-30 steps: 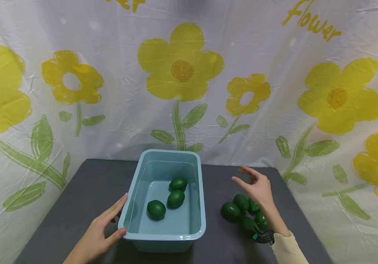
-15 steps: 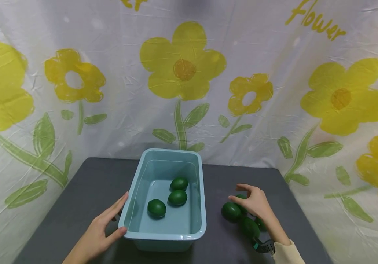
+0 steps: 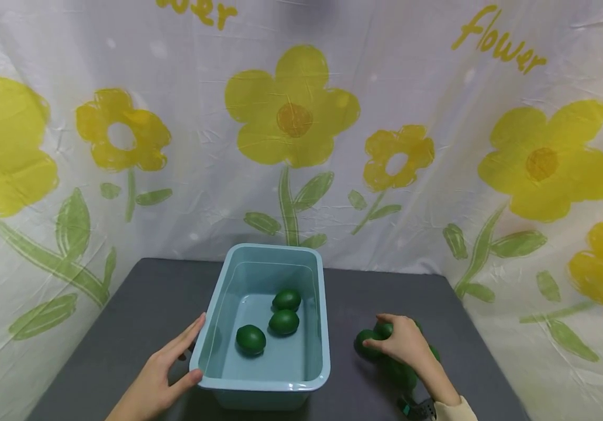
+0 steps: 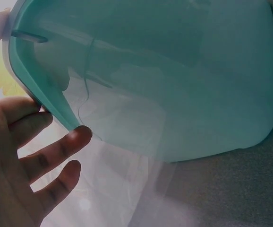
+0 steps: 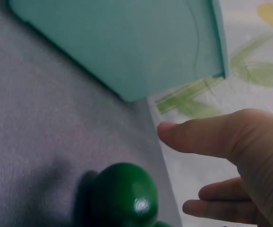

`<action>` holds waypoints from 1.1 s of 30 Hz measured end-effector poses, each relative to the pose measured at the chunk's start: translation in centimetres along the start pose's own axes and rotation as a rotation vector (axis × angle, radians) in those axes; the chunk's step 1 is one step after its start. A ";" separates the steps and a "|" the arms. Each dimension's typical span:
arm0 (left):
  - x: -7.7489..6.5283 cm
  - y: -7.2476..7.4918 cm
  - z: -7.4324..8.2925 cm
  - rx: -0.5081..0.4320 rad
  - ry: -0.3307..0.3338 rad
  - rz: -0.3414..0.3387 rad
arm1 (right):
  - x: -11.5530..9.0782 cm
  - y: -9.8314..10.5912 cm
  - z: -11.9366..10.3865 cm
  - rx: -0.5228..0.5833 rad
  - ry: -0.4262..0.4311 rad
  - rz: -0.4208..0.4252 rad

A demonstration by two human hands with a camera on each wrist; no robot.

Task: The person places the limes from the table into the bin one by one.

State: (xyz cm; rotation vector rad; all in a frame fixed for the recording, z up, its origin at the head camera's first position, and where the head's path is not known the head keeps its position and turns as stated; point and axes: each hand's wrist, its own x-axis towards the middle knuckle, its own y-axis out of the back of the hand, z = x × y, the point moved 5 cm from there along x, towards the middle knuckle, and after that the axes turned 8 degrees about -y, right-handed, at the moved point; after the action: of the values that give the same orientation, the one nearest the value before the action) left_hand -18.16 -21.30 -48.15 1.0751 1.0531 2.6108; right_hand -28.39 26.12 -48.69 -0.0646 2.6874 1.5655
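Observation:
A light blue plastic bin (image 3: 259,385) holds three green limes: one to the left (image 3: 251,340), two touching on the right (image 3: 283,322). My left hand (image 3: 159,374) rests its fingertips against the bin's left rim, thumb at the near corner; in the left wrist view its fingers are spread along the rim (image 4: 56,106). My right hand (image 3: 406,342) hovers over a pile of limes (image 3: 368,345) right of the bin and partly hides them. In the right wrist view, a lime (image 5: 124,195) lies below the thumb (image 5: 193,137), with a gap between them.
The bin and loose limes stand on a dark grey tabletop (image 3: 169,292). A white cloth (image 3: 196,204) printed with yellow flowers hangs behind and along both sides. A dark wrist strap (image 3: 421,409) sits at the right wrist.
My right hand has come down from above the lime pile until it is among the fruit. The left hand and the bin stay in place.

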 end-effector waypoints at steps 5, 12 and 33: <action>0.0 0.0 0.0 -0.015 0.012 -0.001 | -0.1 -0.4 0.2 -0.089 0.006 -0.026; 0.0 0.0 0.0 0.005 0.034 -0.008 | -0.3 -1.3 0.4 -0.157 -0.009 -0.060; 0.0 0.0 0.2 -0.014 0.044 -0.012 | 0.1 -2.3 0.6 -0.207 0.029 0.025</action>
State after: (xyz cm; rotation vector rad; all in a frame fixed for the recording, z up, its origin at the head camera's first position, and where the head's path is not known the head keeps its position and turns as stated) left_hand -18.04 -21.19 -48.03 1.0097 1.0448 2.6400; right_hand -28.41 25.51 -50.95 -0.0585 2.5464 1.8582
